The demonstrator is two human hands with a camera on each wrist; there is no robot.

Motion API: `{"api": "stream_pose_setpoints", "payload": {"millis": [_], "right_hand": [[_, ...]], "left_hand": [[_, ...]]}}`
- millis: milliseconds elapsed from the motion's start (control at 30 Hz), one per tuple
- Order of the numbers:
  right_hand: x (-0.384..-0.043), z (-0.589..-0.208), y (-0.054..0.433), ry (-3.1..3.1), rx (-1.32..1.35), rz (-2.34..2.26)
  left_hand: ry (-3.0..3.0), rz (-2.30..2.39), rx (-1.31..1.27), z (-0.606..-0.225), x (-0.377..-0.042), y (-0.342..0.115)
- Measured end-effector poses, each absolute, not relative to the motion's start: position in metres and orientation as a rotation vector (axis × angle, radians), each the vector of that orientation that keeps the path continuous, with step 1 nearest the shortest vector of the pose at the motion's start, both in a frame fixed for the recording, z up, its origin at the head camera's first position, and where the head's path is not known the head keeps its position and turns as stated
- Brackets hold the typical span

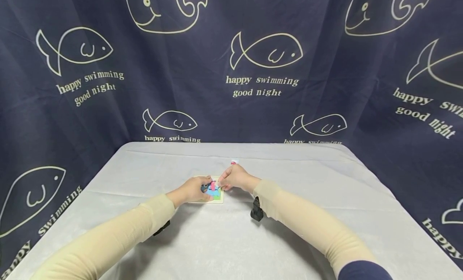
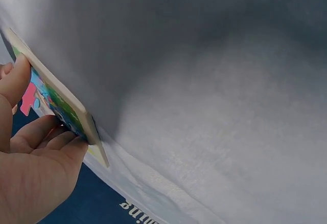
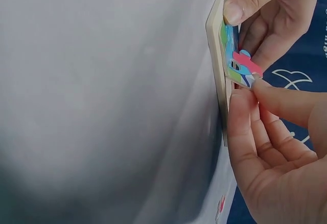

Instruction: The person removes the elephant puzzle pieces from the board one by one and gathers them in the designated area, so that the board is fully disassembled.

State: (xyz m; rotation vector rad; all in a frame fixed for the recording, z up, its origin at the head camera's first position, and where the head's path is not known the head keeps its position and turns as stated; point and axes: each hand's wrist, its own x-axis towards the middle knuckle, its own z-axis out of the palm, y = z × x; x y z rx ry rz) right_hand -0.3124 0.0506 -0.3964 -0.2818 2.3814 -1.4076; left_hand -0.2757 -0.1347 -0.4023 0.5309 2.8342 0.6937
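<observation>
A wooden jigsaw puzzle board [image 1: 217,201] with a pale frame and a bright picture lies on the table. My left hand [image 1: 195,189] rests across its left part, and its thumb [image 3: 236,12] presses down near the front edge. Over the board's right part, my right hand [image 1: 236,178] pinches a pink, blue and white puzzle piece [image 3: 246,64] between thumb and index finger. That piece is tilted against the picture. In the left wrist view, the left fingers [image 2: 56,139] lie against the board, covering some of the picture.
Just beyond the right hand lies another small red and white piece [image 1: 234,162]. A pale cloth [image 1: 231,240] covers the table, with a dark fish-print curtain [image 1: 202,71] behind it. Black straps with mounts [image 1: 257,209] sit at the wrists.
</observation>
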Motion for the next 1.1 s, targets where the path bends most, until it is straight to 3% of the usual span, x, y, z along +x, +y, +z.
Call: {"api": "stream_pose_setpoints", "payload": {"millis": [400, 1100], "right_hand": [[-0.311, -0.3982, 0.0499, 2.36, -0.311, -1.465], [-0.3147, -0.4009, 0.0496, 2.228, -0.085, -1.591]], "left_hand": [[2.795, 0.732, 0.437, -0.3963, -0.2749, -0.1311], [2.787, 0.734, 0.429, -0.3969, -0.2744, -0.13]]}}
